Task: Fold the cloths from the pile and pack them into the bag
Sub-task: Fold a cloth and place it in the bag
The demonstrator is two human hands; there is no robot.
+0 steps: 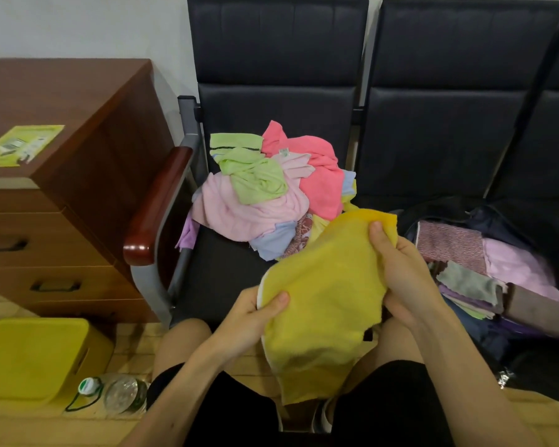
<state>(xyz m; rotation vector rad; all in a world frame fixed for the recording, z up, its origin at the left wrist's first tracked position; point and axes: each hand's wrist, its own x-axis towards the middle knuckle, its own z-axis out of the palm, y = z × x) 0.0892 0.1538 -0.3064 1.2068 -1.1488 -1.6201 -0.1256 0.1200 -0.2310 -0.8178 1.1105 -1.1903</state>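
Note:
A yellow towel (326, 301) hangs between my hands over my lap. My left hand (252, 314) grips its lower left edge, thumb on top. My right hand (400, 269) pinches its upper right part near the top corner. Behind it, a pile of cloths (265, 185) in pink, green, coral and pale blue lies on the black seat (220, 269). On the seat to the right, an open dark bag (439, 211) holds several folded cloths (475, 272).
A brown wooden drawer cabinet (71, 195) stands to the left with a green leaflet (20, 145) on top. The chair's wooden armrest (157, 204) is beside the pile. A yellow box (29, 356) and a plastic bottle (120, 393) lie on the floor.

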